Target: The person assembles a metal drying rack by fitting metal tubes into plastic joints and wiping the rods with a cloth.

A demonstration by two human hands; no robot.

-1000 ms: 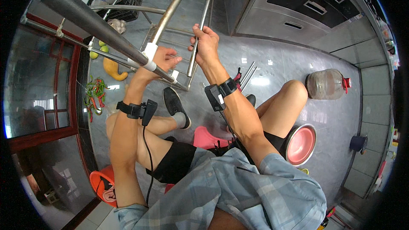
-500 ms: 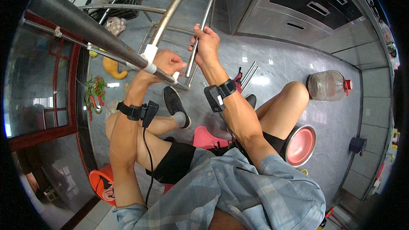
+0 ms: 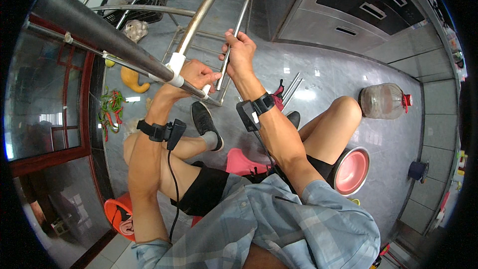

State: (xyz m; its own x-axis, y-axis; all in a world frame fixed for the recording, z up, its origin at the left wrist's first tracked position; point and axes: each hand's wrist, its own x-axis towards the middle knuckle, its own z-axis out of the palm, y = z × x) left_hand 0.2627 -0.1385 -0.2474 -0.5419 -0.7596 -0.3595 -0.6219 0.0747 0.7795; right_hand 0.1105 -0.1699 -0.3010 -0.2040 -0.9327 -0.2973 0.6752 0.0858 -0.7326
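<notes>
Seated on the floor (image 3: 318, 77), knees up, pink basin (image 3: 351, 170) by the rt knee. Left hand (image 3: 195, 75) is wrapped tight round the white joint (image 3: 175, 64) at the near end of the big steel tube (image 3: 94, 25), whose long axis runs up-left, away from the body. Right hand (image 3: 240, 52), a bit farther out, is clamped on the thin rod (image 3: 235, 35), long axis near vertical, top end at the rack frame (image 3: 199, 12). Both hands close together; left is nearer the tube joint. Water jug (image 3: 383, 100) well off to the rt.
</notes>
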